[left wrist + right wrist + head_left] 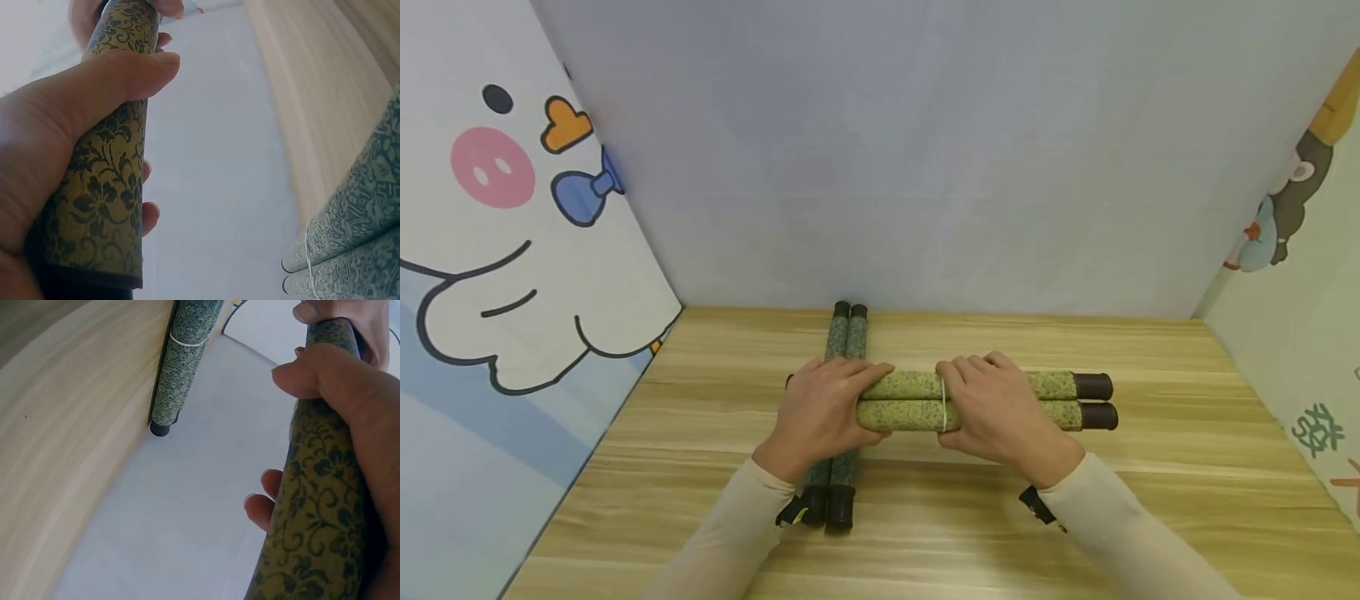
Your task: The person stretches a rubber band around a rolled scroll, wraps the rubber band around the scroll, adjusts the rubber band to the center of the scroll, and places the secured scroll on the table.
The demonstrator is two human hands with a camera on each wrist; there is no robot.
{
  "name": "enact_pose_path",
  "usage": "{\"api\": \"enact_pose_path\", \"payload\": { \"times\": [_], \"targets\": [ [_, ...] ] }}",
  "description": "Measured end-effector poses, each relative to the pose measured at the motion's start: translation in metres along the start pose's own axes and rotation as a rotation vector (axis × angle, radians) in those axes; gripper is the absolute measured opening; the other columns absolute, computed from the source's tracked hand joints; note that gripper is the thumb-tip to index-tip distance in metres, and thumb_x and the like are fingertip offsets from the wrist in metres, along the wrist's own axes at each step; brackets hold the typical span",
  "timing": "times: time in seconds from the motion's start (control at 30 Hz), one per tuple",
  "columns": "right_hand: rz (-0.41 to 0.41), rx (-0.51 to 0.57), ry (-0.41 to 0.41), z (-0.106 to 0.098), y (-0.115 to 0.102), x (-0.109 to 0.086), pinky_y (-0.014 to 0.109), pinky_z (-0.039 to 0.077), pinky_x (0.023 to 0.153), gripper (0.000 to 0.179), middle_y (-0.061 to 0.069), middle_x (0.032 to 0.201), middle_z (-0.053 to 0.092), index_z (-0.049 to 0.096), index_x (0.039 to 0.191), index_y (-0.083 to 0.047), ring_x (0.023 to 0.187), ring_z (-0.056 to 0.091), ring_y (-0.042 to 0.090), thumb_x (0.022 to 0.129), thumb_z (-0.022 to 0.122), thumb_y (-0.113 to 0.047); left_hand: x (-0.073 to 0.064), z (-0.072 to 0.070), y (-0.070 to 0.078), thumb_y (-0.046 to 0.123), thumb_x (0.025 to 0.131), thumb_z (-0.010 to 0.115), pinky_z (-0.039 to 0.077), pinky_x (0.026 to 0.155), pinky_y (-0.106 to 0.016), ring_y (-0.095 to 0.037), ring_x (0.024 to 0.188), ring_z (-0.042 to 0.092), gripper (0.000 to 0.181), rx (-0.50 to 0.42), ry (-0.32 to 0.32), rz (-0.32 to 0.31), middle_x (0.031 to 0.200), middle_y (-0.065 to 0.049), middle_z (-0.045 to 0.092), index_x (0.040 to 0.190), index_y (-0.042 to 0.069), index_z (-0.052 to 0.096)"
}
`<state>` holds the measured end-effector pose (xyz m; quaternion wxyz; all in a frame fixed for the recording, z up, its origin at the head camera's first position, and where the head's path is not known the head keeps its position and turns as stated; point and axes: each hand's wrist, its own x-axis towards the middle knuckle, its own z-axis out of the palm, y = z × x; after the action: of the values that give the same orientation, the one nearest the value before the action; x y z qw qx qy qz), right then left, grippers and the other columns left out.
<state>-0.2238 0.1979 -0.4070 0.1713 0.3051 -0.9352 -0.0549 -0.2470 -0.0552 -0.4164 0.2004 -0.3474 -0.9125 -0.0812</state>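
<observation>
Two yellow-green scrolls (904,414) with a dark floral pattern lie side by side, level and left to right, held above the table. A thin white band (943,408) goes round them. My left hand (822,407) grips the pair near the left end, and my right hand (996,407) grips it right of the middle. Dark knobs (1093,386) cap the right ends; the left ends are mostly behind my left hand. Beneath, two dark green scrolls (844,467) lie front to back on the table, partly covered by my left hand. The right wrist view shows a white band (187,342) round the green scrolls.
The wood-grain table (962,517) meets a plain pale cloth wall (925,167) at the back. A cartoon-printed panel (490,275) stands on the left, and another printed panel (1292,350) on the right.
</observation>
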Motion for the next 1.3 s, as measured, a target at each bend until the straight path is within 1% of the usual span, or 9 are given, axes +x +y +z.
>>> {"api": "enact_pose_path", "payload": {
  "times": [0.3,0.47,0.6,0.7,0.87,0.97,1.1,1.2,1.3],
  "targets": [
    [-0.084,0.019,0.056,0.003,-0.011,0.006,0.046,0.048,0.092,0.089,0.007,0.107,0.069,0.061,0.129,-0.005,0.097,0.066,0.025,0.065,0.088,-0.061,0.001,0.004,0.006,0.052,0.060,0.095,0.056,0.079,-0.039,-0.017,0.097,0.068,0.083,-0.013,-0.011,0.029,0.117,0.004,0.073,0.133,0.022,0.069],
    [-0.059,0.012,0.014,-0.003,-0.008,0.001,0.047,0.048,0.095,0.110,0.008,0.122,0.066,0.044,0.153,-0.007,0.106,0.064,0.028,0.071,0.080,-0.071,0.001,0.000,0.005,0.052,0.057,0.096,0.056,0.083,-0.043,-0.018,0.099,0.068,0.085,-0.003,-0.012,0.027,0.116,0.004,0.073,0.132,0.023,0.069],
    [-0.007,0.029,-0.029,-0.005,0.002,-0.010,0.048,0.046,0.098,0.119,0.008,0.129,0.063,0.033,0.159,-0.009,0.110,0.063,0.028,0.071,0.075,-0.077,-0.001,-0.003,0.002,0.054,0.058,0.095,0.056,0.086,-0.044,-0.019,0.101,0.069,0.085,-0.012,-0.008,0.032,0.116,0.003,0.073,0.132,0.023,0.069],
    [0.023,0.027,-0.041,-0.005,0.013,-0.020,0.048,0.045,0.098,0.115,0.007,0.126,0.064,0.036,0.158,-0.009,0.110,0.062,0.028,0.072,0.074,-0.076,-0.003,-0.004,-0.002,0.055,0.057,0.095,0.055,0.088,-0.045,-0.020,0.102,0.069,0.087,-0.023,-0.008,0.021,0.118,0.002,0.073,0.133,0.022,0.068],
    [0.046,0.037,-0.028,-0.005,0.028,-0.033,0.049,0.046,0.095,0.098,0.007,0.119,0.068,0.053,0.145,-0.008,0.106,0.064,0.028,0.074,0.077,-0.071,-0.005,-0.008,-0.004,0.056,0.059,0.094,0.054,0.088,-0.048,-0.021,0.102,0.069,0.088,-0.026,-0.030,0.000,0.120,0.001,0.072,0.135,0.022,0.067],
    [0.045,0.075,-0.014,-0.004,0.034,-0.036,0.050,0.049,0.093,0.089,0.008,0.115,0.069,0.060,0.136,-0.007,0.104,0.066,0.028,0.074,0.080,-0.067,-0.001,-0.012,-0.003,0.058,0.064,0.091,0.053,0.090,-0.052,-0.025,0.105,0.068,0.088,-0.030,-0.111,0.005,0.123,-0.001,0.071,0.139,0.021,0.063],
    [0.040,0.124,-0.009,0.001,0.041,-0.036,0.049,0.052,0.087,0.083,0.007,0.111,0.069,0.063,0.130,-0.007,0.099,0.067,0.026,0.071,0.084,-0.062,0.007,-0.022,0.001,0.060,0.076,0.082,0.048,0.098,-0.059,-0.030,0.115,0.064,0.089,-0.088,-0.339,-0.003,0.134,-0.008,0.064,0.148,0.017,0.054],
    [0.027,0.150,-0.003,0.004,0.044,-0.036,0.047,0.053,0.084,0.079,0.004,0.106,0.068,0.064,0.127,-0.008,0.094,0.066,0.023,0.069,0.086,-0.058,0.014,-0.030,0.003,0.059,0.086,0.073,0.046,0.102,-0.055,-0.031,0.121,0.062,0.082,-0.141,-0.492,-0.015,0.140,-0.011,0.060,0.150,0.012,0.050],
    [0.014,0.168,0.009,0.006,0.046,-0.036,0.046,0.053,0.082,0.077,0.002,0.103,0.068,0.065,0.125,-0.009,0.090,0.065,0.021,0.068,0.087,-0.056,0.023,-0.036,0.009,0.058,0.093,0.066,0.047,0.103,-0.050,-0.029,0.122,0.062,0.077,-0.159,-0.564,-0.005,0.141,-0.012,0.060,0.150,0.009,0.050]
  ]
}}
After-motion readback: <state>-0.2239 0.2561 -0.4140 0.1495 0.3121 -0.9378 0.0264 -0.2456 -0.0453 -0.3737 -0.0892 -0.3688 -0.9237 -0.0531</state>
